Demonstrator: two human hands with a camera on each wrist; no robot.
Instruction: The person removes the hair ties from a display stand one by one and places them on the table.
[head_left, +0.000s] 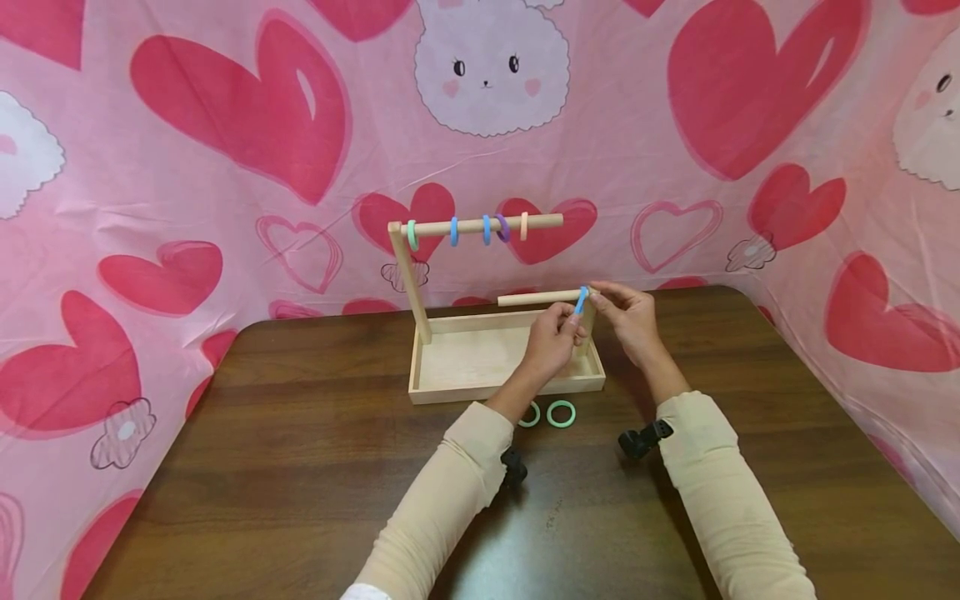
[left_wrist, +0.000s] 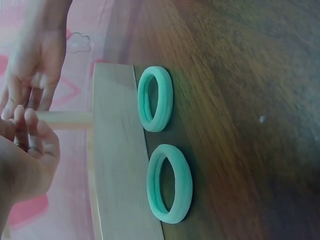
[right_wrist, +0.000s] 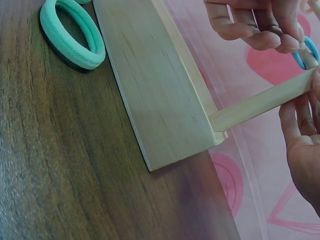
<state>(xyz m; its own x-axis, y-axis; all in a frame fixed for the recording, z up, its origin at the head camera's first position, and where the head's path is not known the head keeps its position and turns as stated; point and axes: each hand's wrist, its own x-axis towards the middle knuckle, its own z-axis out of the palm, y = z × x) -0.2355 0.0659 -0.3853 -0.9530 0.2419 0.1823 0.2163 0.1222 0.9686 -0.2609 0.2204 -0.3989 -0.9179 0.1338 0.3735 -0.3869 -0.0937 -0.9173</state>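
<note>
My left hand (head_left: 551, 340) pinches one blue hair tie (head_left: 581, 299) looped round the lower rod (head_left: 536, 297), its long axis slanting down from rod to fingertips. Just beside, my right hand (head_left: 632, 321) grips the post (right_wrist: 267, 100). Five hair ties (head_left: 453, 232) hang above-left of my grip; two green hair ties (left_wrist: 185, 187) lie below.

Backdrop cloth (head_left: 615, 83) is showing pink, with red hearts (head_left: 225, 108) and white faces (head_left: 487, 108) repeating. Desk (head_left: 300, 458) is showing dark brown grain; rack (head_left: 408, 279), pale wood. Upper rings (head_left: 487, 231) are running mint, blue, blue, purple, peach; lower ring (head_left: 580, 303), blue; loose rings (left_wrist: 184, 180), mint. Sleeves (head_left: 435, 500), cream.
</note>
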